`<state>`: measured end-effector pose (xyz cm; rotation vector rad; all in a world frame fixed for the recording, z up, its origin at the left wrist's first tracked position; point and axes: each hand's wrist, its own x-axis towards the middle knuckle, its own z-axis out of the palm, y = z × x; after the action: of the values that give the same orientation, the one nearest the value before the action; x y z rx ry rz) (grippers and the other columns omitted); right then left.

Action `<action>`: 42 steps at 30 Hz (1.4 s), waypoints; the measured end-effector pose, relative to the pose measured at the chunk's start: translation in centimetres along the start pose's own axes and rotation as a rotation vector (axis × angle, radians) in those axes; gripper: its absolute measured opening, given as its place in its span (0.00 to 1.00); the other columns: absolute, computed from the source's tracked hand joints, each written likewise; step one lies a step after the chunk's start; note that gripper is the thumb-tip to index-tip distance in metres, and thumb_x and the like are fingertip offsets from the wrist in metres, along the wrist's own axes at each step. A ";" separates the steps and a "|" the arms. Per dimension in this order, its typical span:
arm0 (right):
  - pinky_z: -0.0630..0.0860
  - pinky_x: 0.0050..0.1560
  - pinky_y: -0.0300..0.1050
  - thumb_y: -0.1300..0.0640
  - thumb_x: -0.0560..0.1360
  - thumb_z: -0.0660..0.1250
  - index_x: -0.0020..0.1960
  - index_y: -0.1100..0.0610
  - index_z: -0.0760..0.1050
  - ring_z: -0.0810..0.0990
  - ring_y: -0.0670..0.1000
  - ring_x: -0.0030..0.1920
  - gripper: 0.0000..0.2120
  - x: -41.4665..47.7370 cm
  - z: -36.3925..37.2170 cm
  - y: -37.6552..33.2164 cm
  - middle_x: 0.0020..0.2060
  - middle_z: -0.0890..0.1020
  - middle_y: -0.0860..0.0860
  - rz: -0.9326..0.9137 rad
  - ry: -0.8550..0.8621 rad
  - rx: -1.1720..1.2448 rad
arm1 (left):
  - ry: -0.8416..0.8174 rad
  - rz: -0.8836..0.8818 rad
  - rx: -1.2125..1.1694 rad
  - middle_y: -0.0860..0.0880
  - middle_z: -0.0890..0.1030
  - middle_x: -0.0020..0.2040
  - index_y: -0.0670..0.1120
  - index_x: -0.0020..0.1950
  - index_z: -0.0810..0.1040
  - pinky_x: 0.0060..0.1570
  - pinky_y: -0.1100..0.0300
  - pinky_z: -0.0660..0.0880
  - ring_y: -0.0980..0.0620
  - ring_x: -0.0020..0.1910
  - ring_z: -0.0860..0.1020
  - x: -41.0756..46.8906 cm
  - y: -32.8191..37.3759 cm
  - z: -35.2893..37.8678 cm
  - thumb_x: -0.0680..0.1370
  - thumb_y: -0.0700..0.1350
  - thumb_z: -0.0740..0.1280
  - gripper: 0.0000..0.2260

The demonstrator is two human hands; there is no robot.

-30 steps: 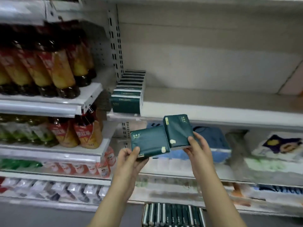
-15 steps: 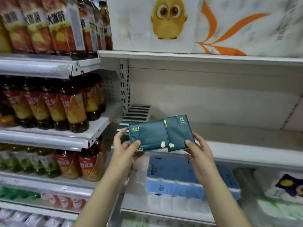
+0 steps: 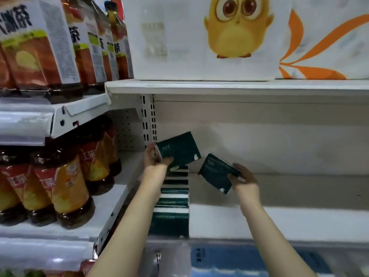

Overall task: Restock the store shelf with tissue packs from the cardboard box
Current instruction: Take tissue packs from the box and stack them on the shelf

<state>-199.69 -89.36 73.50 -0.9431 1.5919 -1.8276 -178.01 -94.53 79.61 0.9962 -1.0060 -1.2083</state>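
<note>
The left hand (image 3: 154,158) grips 1 dark green tissue pack (image 3: 178,149), thumb across its front and fingers behind. The pack is tilted above the far end of the row of shelved tissue packs (image 3: 173,198) running beneath that wrist. Just right of it, not touching, the right hand (image 3: 242,180) pinches a 2nd tissue pack (image 3: 216,172) by its near edge, slanted over the white shelf (image 3: 279,196). Iced tea bottles (image 3: 60,186) stand left of the left forearm; a chick-printed paper pack (image 3: 219,37) sits above both hands.
</note>
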 end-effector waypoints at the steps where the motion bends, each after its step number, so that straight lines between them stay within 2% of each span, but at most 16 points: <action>1: 0.74 0.37 0.29 0.69 0.77 0.65 0.61 0.56 0.75 0.77 0.49 0.45 0.16 1.0 0.6 0.3 0.51 0.78 0.51 -0.001 0.018 -0.049 | 0.043 -0.018 -0.010 0.40 0.70 0.70 0.51 0.68 0.63 0.57 0.49 0.76 0.40 0.65 0.73 1.0 0.0 0.3 0.76 0.31 0.67 0.27; 3: 0.76 0.46 0.38 0.68 0.77 0.66 0.65 0.57 0.72 0.76 0.52 0.49 0.18 2.6 1.8 0.9 0.57 0.77 0.54 0.009 0.017 -0.151 | 0.080 -0.055 -0.040 0.38 0.68 0.71 0.47 0.70 0.60 0.54 0.52 0.75 0.39 0.67 0.71 2.2 -0.1 0.6 0.76 0.30 0.66 0.28; 5: 0.75 0.52 0.45 0.68 0.76 0.66 0.66 0.58 0.69 0.75 0.53 0.51 0.20 4.0 2.9 1.6 0.58 0.75 0.53 0.023 0.003 -0.188 | 0.058 -0.039 -0.076 0.38 0.67 0.71 0.47 0.69 0.61 0.61 0.47 0.74 0.39 0.67 0.70 3.3 -0.7 0.5 0.75 0.29 0.66 0.27; 9: 0.72 0.39 0.29 0.68 0.78 0.64 0.62 0.57 0.67 0.75 0.53 0.51 0.16 5.1 5.0 2.6 0.56 0.74 0.53 -0.012 -0.020 -0.179 | 0.029 -0.015 -0.122 0.37 0.68 0.70 0.52 0.60 0.63 0.65 0.40 0.71 0.39 0.68 0.70 4.8 -2.2 0.1 0.73 0.27 0.67 0.26; 11: 0.75 0.47 0.38 0.67 0.78 0.65 0.61 0.54 0.66 0.75 0.53 0.54 0.16 5.5 6.0 3.4 0.57 0.73 0.52 0.003 -0.032 -0.139 | 0.047 -0.001 -0.127 0.38 0.69 0.69 0.54 0.57 0.64 0.65 0.40 0.71 0.39 0.67 0.71 5.2 -2.6 0.1 0.73 0.27 0.67 0.26; 14: 0.76 0.57 0.49 0.66 0.76 0.67 0.62 0.56 0.70 0.75 0.53 0.55 0.16 5.7 7.0 5.1 0.60 0.75 0.58 0.034 0.006 -0.167 | 0.044 0.024 -0.126 0.39 0.72 0.66 0.51 0.63 0.62 0.60 0.51 0.75 0.43 0.64 0.73 5.3 -2.9 0.1 0.74 0.27 0.67 0.27; 16: 0.74 0.60 0.48 0.66 0.78 0.63 0.65 0.56 0.72 0.77 0.53 0.58 0.17 5.1 7.1 6.0 0.62 0.77 0.55 0.023 -0.011 -0.202 | 0.050 0.035 -0.119 0.42 0.72 0.63 0.46 0.68 0.61 0.50 0.62 0.75 0.47 0.60 0.74 5.2 -2.9 0.0 0.74 0.26 0.66 0.28; 18: 0.70 0.64 0.44 0.66 0.79 0.59 0.71 0.53 0.70 0.74 0.50 0.62 0.22 4.6 7.1 6.3 0.63 0.75 0.47 0.020 -0.039 -0.249 | 0.051 0.038 -0.114 0.43 0.72 0.60 0.44 0.70 0.60 0.41 0.68 0.76 0.50 0.56 0.74 5.3 -3.0 0.0 0.75 0.26 0.65 0.28; 20: 0.69 0.65 0.44 0.68 0.79 0.56 0.74 0.51 0.66 0.73 0.48 0.61 0.26 4.6 7.1 6.3 0.62 0.75 0.46 0.032 -0.081 -0.265 | 0.043 0.036 -0.099 0.45 0.73 0.57 0.43 0.70 0.60 0.37 0.72 0.76 0.56 0.49 0.75 5.5 -3.3 0.0 0.75 0.26 0.64 0.28; 23: 0.69 0.61 0.45 0.72 0.76 0.53 0.75 0.52 0.63 0.73 0.53 0.60 0.31 4.9 7.5 6.2 0.62 0.76 0.53 -0.007 -0.118 -0.385 | 0.038 0.046 -0.063 0.47 0.74 0.53 0.44 0.69 0.60 0.36 0.73 0.75 0.60 0.46 0.75 5.6 -3.6 0.0 0.75 0.26 0.65 0.27; 27: 0.63 0.70 0.53 0.67 0.76 0.54 0.78 0.50 0.59 0.66 0.61 0.68 0.32 5.8 7.5 6.6 0.69 0.66 0.56 0.049 -0.168 -0.502 | 0.029 0.047 -0.050 0.45 0.74 0.55 0.45 0.69 0.60 0.37 0.72 0.75 0.60 0.47 0.75 5.6 -3.8 -0.1 0.75 0.27 0.65 0.27; 31: 0.71 0.67 0.57 0.64 0.78 0.56 0.71 0.43 0.68 0.74 0.57 0.65 0.26 6.1 6.5 5.8 0.65 0.76 0.51 0.120 -0.263 -0.302 | 0.016 0.057 -0.037 0.45 0.75 0.54 0.44 0.69 0.60 0.37 0.72 0.76 0.59 0.47 0.75 5.5 -3.7 0.1 0.75 0.27 0.65 0.27; 33: 0.69 0.69 0.54 0.61 0.81 0.59 0.75 0.47 0.64 0.71 0.56 0.68 0.24 6.3 5.9 5.2 0.68 0.70 0.49 0.215 -0.232 -0.194 | 0.007 0.058 -0.031 0.49 0.75 0.50 0.44 0.70 0.60 0.36 0.72 0.75 0.60 0.46 0.75 5.5 -3.7 0.1 0.76 0.28 0.65 0.27; 35: 0.66 0.69 0.49 0.55 0.81 0.61 0.76 0.51 0.63 0.67 0.55 0.71 0.24 6.5 5.6 4.8 0.74 0.64 0.51 0.165 -0.108 -0.196 | 0.001 0.048 -0.022 0.50 0.76 0.49 0.46 0.70 0.61 0.39 0.70 0.76 0.60 0.46 0.75 5.3 -3.6 0.1 0.77 0.30 0.65 0.26; 38: 0.68 0.62 0.43 0.53 0.81 0.62 0.67 0.50 0.71 0.71 0.52 0.67 0.15 5.7 6.1 2.5 0.70 0.70 0.52 -0.021 -0.045 -0.110 | -0.009 0.039 0.000 0.47 0.76 0.53 0.48 0.69 0.62 0.53 0.61 0.71 0.59 0.47 0.75 4.9 -3.3 -0.1 0.78 0.33 0.66 0.24; 42: 0.75 0.58 0.40 0.47 0.80 0.62 0.67 0.49 0.72 0.77 0.44 0.61 0.17 4.0 7.5 -1.7 0.60 0.79 0.45 -0.016 -0.415 -0.091 | -0.098 0.024 0.021 0.46 0.72 0.64 0.51 0.66 0.63 0.60 0.58 0.67 0.49 0.62 0.73 4.6 -3.4 0.0 0.78 0.36 0.67 0.22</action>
<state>-196.13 -96.78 76.27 -1.2822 1.4157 -1.4570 -178.50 -99.43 76.64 0.9466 -1.1065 -1.2389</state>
